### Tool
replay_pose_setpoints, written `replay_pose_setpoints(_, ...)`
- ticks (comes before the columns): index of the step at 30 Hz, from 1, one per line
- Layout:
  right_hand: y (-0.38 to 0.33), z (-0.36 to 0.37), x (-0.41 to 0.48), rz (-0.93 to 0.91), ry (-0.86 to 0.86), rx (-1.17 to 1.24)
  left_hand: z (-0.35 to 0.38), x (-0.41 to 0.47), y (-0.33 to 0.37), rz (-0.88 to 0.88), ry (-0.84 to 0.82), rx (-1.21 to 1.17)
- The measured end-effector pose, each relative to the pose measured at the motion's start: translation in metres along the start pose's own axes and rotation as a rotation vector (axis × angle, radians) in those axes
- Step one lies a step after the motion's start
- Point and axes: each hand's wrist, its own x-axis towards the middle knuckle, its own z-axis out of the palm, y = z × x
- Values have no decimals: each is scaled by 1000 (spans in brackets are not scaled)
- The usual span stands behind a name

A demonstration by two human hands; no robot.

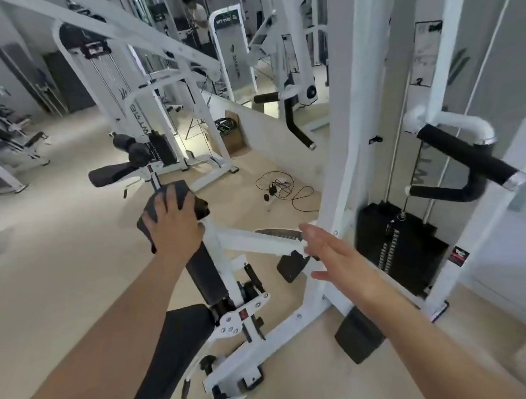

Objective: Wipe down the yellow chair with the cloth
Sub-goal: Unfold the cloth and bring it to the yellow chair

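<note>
Now left hand clutches cloth atop black backrest, right hand released; dangling corner could snag, tugging it free.

White gym machine further back on the left, beige floor all round. Black weight stack sits low on the right inside a white frame, with a padded black handle above it. Tangle of black cables on the floor, and a cardboard box beyond them. Person standing way at the back.
</note>
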Motion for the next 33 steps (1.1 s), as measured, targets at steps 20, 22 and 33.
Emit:
replay_pose_setpoints(20, -30, 43, 67, 110, 397, 241, -71, -25, 40, -518, -433, -1797)
replay_pose_setpoints(22, -30, 27, 69, 166, 432, 156, -72, -19, 28, -550, -499, -1748)
replay_pose_setpoints(33, -60, 49, 55, -223, 10, -319, -68, -14, 59, -270, -764, -1897)
